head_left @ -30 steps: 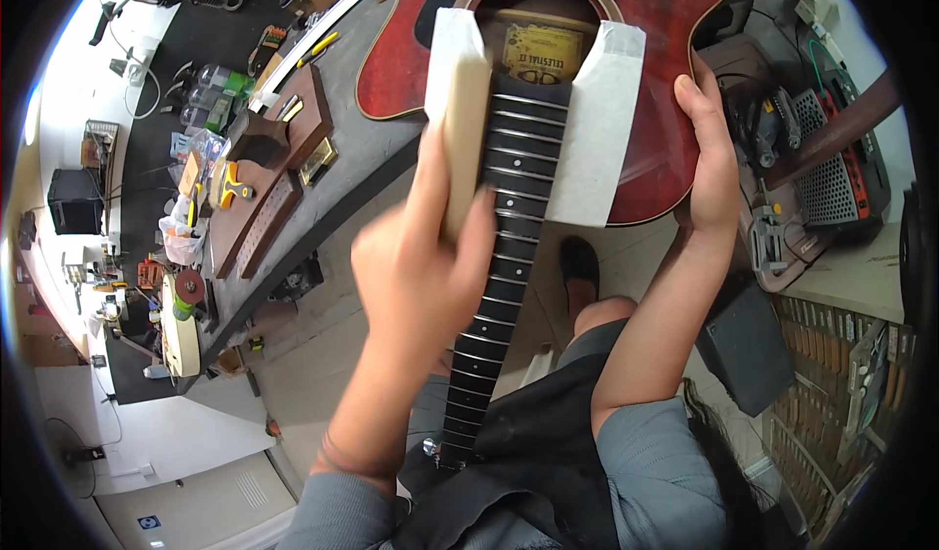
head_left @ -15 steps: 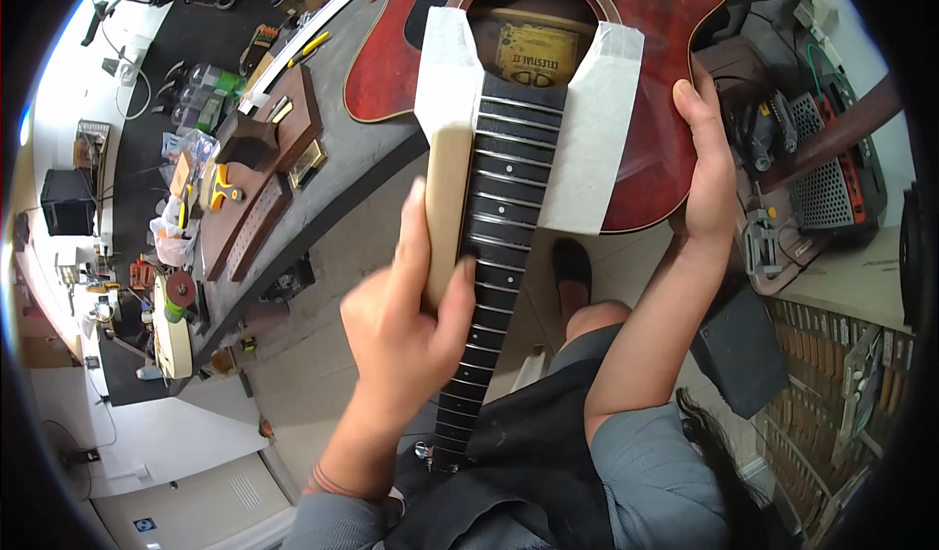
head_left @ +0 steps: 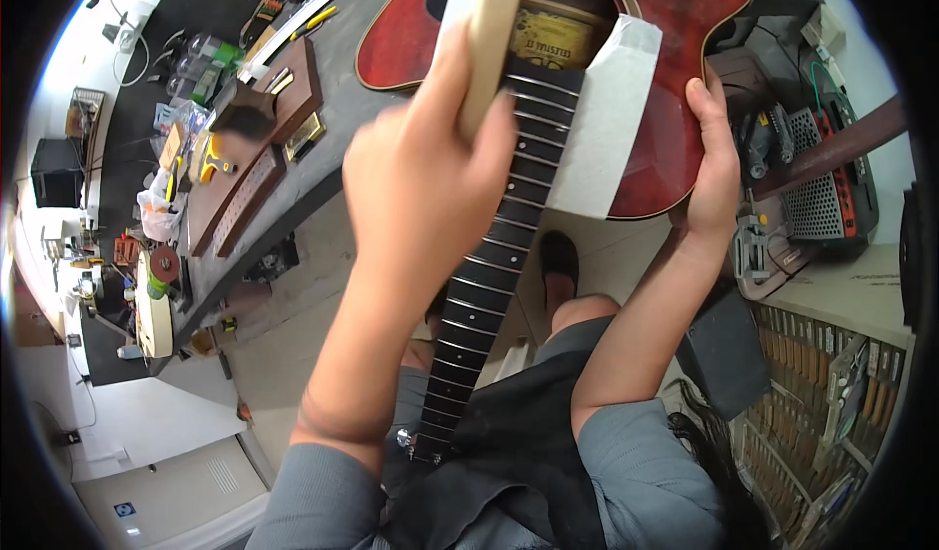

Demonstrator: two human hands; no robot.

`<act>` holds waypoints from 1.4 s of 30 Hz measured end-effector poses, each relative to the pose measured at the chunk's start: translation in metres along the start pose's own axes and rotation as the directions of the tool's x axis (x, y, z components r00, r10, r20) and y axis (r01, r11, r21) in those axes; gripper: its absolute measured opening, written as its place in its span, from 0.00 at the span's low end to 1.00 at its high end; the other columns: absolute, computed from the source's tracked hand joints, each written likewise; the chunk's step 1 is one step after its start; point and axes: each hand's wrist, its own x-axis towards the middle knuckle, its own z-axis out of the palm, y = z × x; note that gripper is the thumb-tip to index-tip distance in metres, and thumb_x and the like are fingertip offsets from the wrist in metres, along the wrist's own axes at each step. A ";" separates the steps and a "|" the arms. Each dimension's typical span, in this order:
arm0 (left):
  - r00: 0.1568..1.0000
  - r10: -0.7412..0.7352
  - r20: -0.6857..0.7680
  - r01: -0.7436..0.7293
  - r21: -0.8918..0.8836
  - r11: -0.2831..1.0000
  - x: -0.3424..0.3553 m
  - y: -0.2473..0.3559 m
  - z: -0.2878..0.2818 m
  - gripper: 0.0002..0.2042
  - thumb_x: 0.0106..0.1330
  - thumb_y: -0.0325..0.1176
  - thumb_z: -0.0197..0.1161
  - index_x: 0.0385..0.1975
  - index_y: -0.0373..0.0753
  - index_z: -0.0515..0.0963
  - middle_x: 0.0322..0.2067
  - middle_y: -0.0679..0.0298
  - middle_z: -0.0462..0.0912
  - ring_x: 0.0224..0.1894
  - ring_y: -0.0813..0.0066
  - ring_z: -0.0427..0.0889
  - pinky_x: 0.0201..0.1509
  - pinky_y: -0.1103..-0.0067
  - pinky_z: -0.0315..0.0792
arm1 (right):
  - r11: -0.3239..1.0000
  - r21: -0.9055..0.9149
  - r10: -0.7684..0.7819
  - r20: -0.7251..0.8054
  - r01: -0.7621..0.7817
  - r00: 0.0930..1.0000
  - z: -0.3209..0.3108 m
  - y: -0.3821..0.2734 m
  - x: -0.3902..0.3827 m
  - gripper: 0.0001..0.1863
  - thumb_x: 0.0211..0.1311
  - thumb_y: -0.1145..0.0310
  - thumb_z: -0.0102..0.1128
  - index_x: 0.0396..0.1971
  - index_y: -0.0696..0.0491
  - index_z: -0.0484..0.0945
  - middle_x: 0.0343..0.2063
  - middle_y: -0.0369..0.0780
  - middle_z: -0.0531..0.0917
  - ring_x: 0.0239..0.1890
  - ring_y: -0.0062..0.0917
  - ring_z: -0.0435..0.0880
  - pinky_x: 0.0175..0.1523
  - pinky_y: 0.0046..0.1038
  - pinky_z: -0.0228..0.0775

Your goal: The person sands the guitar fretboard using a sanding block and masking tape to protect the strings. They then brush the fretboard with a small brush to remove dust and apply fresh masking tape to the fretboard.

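Observation:
My left hand (head_left: 425,178), slightly blurred, grips a pale wooden block (head_left: 489,51) held lengthwise along the left edge of the black fretboard (head_left: 486,286), its far end reaching the sound hole. The red acoustic guitar (head_left: 680,12) has white paper or tape (head_left: 602,120) beside both sides of the upper fretboard; the left piece is partly hidden by the block and my hand. My right hand (head_left: 714,154) holds the right edge of the guitar body, thumb on its top. The guitar's neck runs down toward my black apron, with no strings visible on it.
A dark workbench (head_left: 264,257) at left holds tools, wooden pieces (head_left: 235,218), yellow clamps (head_left: 215,164) and bags. At right are a perforated metal device (head_left: 822,193), a dark red-brown pole (head_left: 831,149) and a rack of wooden-handled tools (head_left: 802,374). My legs and shoe show below.
My left hand and the block moved down the fretboard, then sharply up toward the sound hole. My right hand keeps its hold. The view has shifted slightly.

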 end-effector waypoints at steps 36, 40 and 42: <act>1.000 0.010 0.007 -0.010 0.026 1.000 0.004 0.005 -0.001 0.32 0.71 0.35 0.74 0.76 0.38 0.78 0.22 0.54 0.86 0.23 0.53 0.87 0.30 0.61 0.79 | 1.000 0.006 -0.009 0.014 0.009 1.000 -0.002 -0.005 0.003 0.34 0.88 0.57 0.55 0.84 0.58 0.65 0.72 0.46 0.82 0.69 0.32 0.86 0.73 0.36 0.80; 0.996 0.017 0.084 -0.010 -0.083 0.997 -0.065 -0.010 -0.016 0.38 0.68 0.31 0.75 0.81 0.37 0.74 0.24 0.52 0.88 0.23 0.55 0.88 0.31 0.65 0.80 | 1.000 -0.011 -0.012 -0.022 0.012 1.000 -0.009 -0.002 0.002 0.34 0.87 0.57 0.55 0.84 0.58 0.65 0.71 0.46 0.83 0.69 0.32 0.87 0.73 0.36 0.80; 0.995 -0.009 0.103 0.020 -0.100 0.995 -0.083 -0.012 -0.026 0.40 0.67 0.30 0.75 0.83 0.37 0.72 0.25 0.52 0.88 0.23 0.56 0.89 0.32 0.66 0.81 | 0.997 -0.072 -0.016 -0.047 0.013 0.999 -0.004 0.000 0.002 0.34 0.87 0.57 0.55 0.83 0.57 0.65 0.71 0.47 0.83 0.68 0.32 0.87 0.73 0.36 0.80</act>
